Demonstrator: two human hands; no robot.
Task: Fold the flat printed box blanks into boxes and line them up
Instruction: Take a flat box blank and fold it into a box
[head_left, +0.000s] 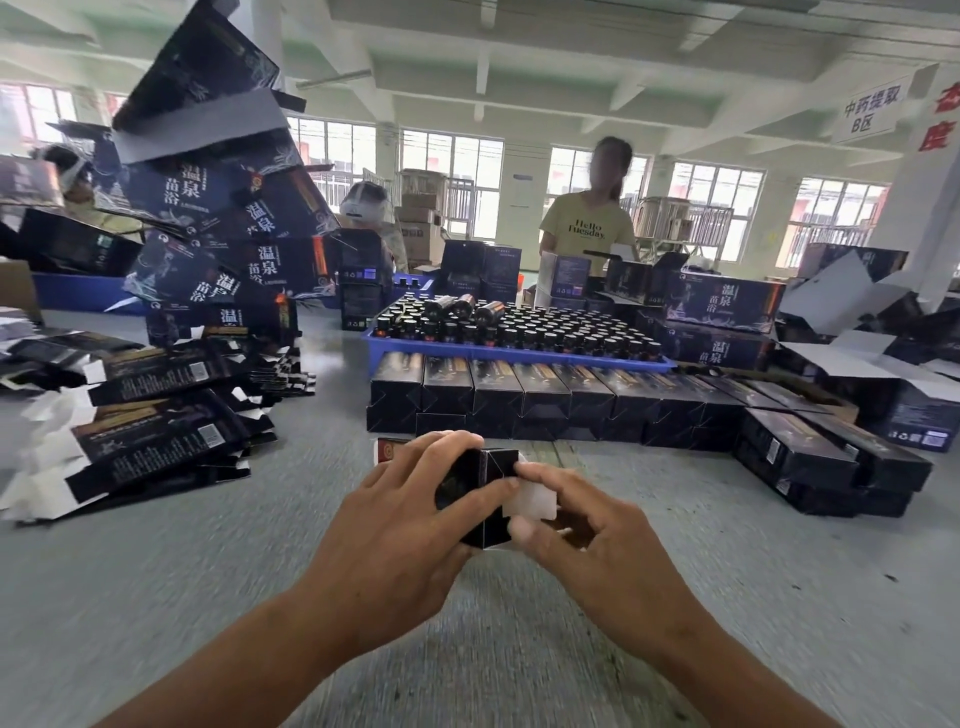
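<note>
A dark printed box (488, 499) is held end-on above the grey table, between both hands. My left hand (410, 525) wraps its left side, fingers over the top and thumb underneath. My right hand (576, 530) pinches a white end flap (530, 499) at the box's near end. Beyond the hands lies a row of folded dark boxes (545, 400), side by side, and it runs on to the right as a stacked group (831, 462). Flat printed blanks (150, 436) lie in loose piles at the left.
A blue tray (498, 356) packed with several dark bottles stands behind the row. A tall leaning heap of large printed cartons (223, 218) rises at the left, more cartons (722, 306) at the right. A person in a yellow shirt (587, 228) stands across the table.
</note>
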